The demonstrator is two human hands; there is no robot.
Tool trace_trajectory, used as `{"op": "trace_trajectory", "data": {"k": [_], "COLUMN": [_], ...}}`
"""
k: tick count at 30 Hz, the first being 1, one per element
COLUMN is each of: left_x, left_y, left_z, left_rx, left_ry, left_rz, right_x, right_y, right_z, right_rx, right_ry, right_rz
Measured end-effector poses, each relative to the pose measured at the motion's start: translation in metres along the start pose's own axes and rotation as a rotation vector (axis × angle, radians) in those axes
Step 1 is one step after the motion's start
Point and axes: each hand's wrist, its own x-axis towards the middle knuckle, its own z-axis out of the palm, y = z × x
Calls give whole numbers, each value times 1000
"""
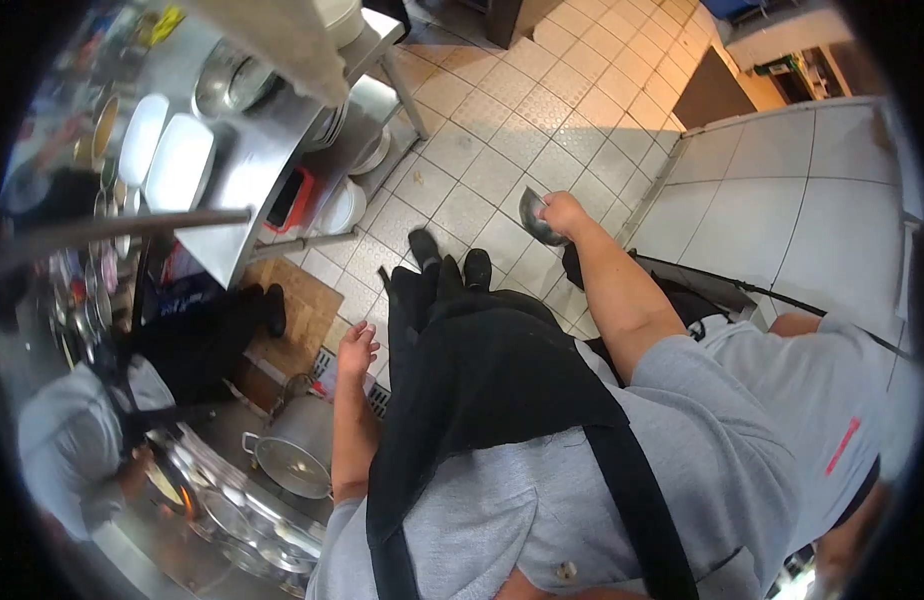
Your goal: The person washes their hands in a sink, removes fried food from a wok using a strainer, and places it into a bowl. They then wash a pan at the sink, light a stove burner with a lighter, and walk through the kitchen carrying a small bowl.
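Observation:
My right hand is closed on the rim of a metal bowl, which hangs tilted over the floor in front of me. What the bowl holds, if anything, cannot be seen. Lower down on the left, my left hand hangs beside my black apron with its fingers apart and nothing in them. Nearest to that hand is a large metal pot with side handles, standing below and to its left, not touched.
A steel table on the left carries white rectangular trays and metal bowls; white tubs fill its lower shelf. One co-worker stands at the stove side, another close on my right. A tiled half-wall borders the tiled floor.

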Motion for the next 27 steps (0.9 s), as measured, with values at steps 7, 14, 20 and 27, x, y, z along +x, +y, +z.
{"op": "trace_trajectory", "data": {"k": [7,14,20,27], "left_x": [68,98,147,192], "left_y": [117,277,333,324], "left_z": [-4,48,123,199], "left_rx": [263,398,506,809], "left_ry": [-90,-224,-241,-169], "left_rz": [103,444,469,396], "right_x": [-17,-92,-121,-71], "right_y": [52,145,196,231], "right_z": [-5,46,47,-74], "right_rx": [95,-96,-262,222], "right_ry": [-57,-122,-315,33], "right_rz": [314,308,100,536]}}
